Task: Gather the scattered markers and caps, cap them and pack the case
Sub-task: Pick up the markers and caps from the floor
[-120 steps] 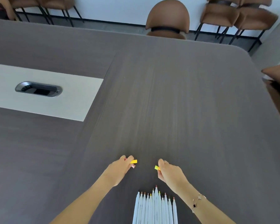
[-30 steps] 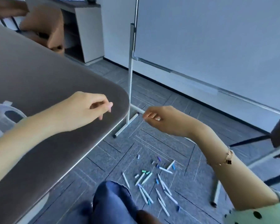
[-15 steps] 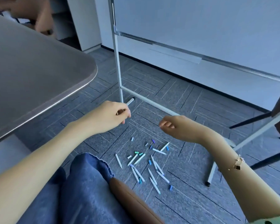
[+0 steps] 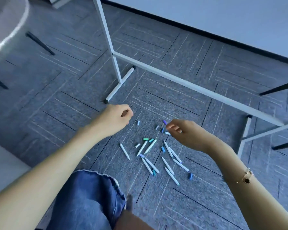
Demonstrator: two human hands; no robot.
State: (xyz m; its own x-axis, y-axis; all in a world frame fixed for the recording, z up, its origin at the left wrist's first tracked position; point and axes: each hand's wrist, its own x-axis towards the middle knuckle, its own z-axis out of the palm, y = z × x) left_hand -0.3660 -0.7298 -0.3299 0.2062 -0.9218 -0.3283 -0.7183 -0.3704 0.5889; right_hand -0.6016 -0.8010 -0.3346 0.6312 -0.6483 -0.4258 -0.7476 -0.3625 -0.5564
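Markers, white-barrelled with loose blue, teal, purple caps (image 4: pixel 154 155), lie scattered on grey carpet floor (image 4: pixel 181 55). Left hand (image 4: pixel 116 118) loosely curled, empty; right hand (image 4: pixel 184 131) likewise. Advice: sweep into one bundle first.

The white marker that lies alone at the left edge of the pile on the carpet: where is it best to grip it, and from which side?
Probably pinch the lone white marker mid-barrel, from above and its left: it lies flat, with bare carpet there.

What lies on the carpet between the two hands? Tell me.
In the head view, between the left hand and right hand: a small pale cap on bare carpet.
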